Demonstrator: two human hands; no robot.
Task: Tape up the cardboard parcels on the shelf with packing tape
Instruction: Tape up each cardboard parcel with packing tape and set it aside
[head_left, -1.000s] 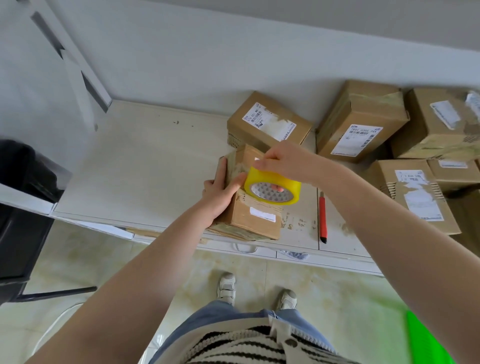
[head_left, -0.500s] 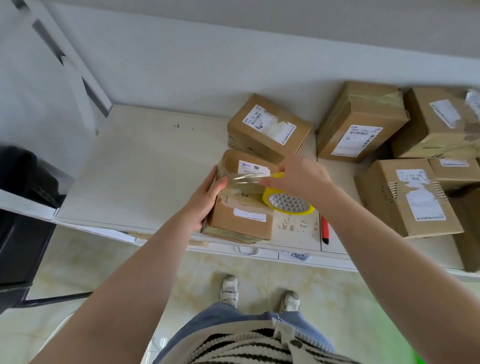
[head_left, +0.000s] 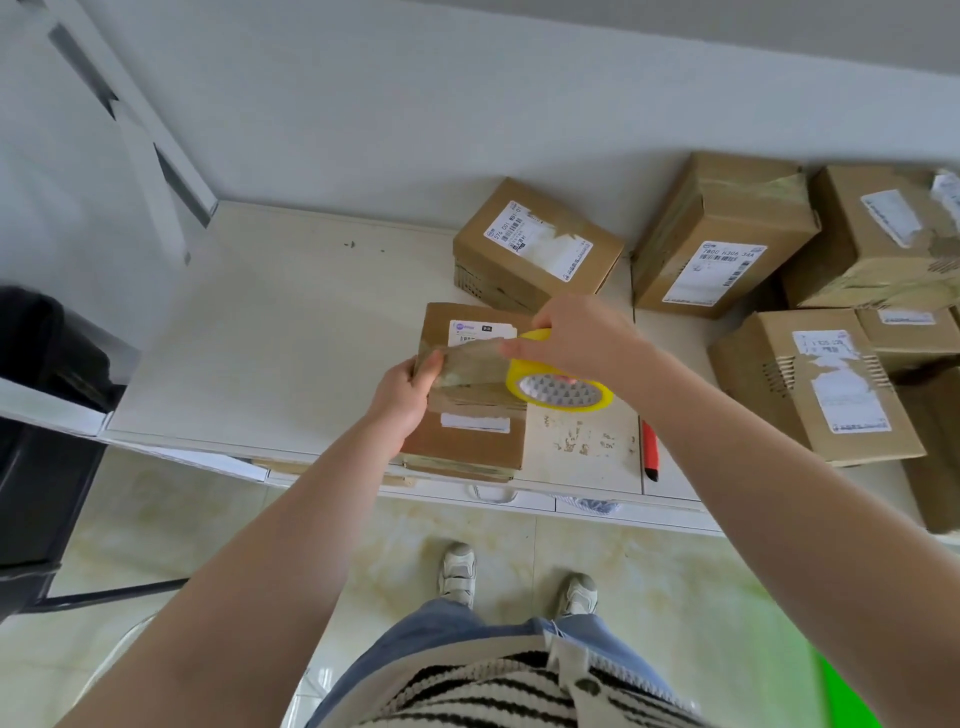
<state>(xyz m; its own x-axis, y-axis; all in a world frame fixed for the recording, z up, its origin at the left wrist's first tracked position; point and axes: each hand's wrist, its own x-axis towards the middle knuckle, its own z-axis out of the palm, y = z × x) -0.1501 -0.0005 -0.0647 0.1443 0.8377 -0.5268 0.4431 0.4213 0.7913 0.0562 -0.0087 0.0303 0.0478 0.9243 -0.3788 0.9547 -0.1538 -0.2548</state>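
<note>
Head view. A small cardboard parcel (head_left: 470, 410) lies flat at the front edge of the white shelf (head_left: 249, 353), just left of the seam between two shelf panels. Left hand (head_left: 408, 397) rests at the parcel's left side, fingers curled, pinching the free end of a clear tape strip (head_left: 467, 366) against the upper left edge. Right hand (head_left: 576, 343) grips the yellow tape roll (head_left: 558, 392), fingers wrapped over its top; the roll sits at the parcel's right edge. The strip runs taut between the two hands, across the parcel's top face, just below the upper white label. Whether it is pressed onto the cardboard along its whole length I cannot tell.

Progress, as judged: this parcel is mid-taping. A band of older-looking tape shows lower on its top. The strip in hand is not yet cut from the roll or smoothed down.

Other parcels: one box (head_left: 537, 247) just behind, a taller box (head_left: 719, 234) to its right, and a cluster (head_left: 815, 384) at the far right. Several of these carry glossy tape, but how completely each is sealed cannot be read. So at least this one is left to finish, possibly more.

A red cutter (head_left: 650, 451) lies on the shelf right of the parcel, within reach, untouched.
</note>
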